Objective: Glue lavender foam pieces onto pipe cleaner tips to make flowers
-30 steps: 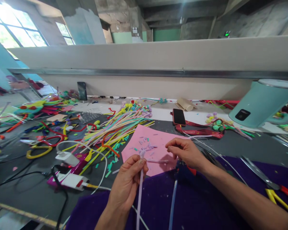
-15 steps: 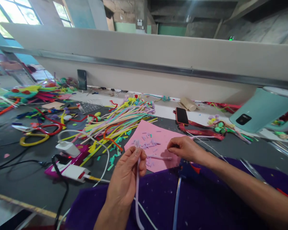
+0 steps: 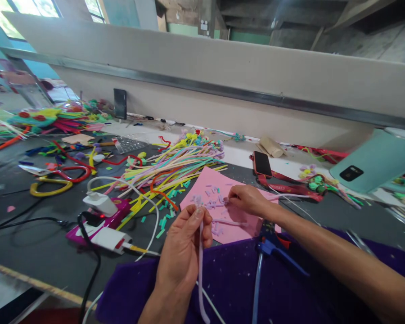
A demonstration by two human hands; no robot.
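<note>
My left hand (image 3: 185, 243) is closed round a lavender pipe cleaner (image 3: 201, 279), whose long end hangs down below the fingers. A tuft of short lavender pieces (image 3: 198, 200) sticks up at its top, just above my thumb and forefinger. Over the pink sheet (image 3: 202, 182), my right hand (image 3: 246, 199) has its fingertips pinched together among cut lavender bits (image 3: 215, 203); whether one is between them is hidden. A longer lavender stem (image 3: 231, 222) lies on the sheet, below my right hand. Under my right forearm is a blue glue gun (image 3: 267, 245) with a translucent stick.
Several coloured pipe cleaners (image 3: 175, 164) are heaped behind the sheet, with green snippets (image 3: 164, 220) nearby. To the left lie scissors (image 3: 72, 173) and a magenta power strip (image 3: 119, 211) with cables. A phone (image 3: 262, 164) and a teal jug (image 3: 361, 164) are at right. Purple cloth (image 3: 222, 279) covers the front.
My right hand has moved left and down onto the lavender bits on the sheet. The blue glue gun shows more now. My left hand still grips the pipe cleaner; the view has shifted slightly.
</note>
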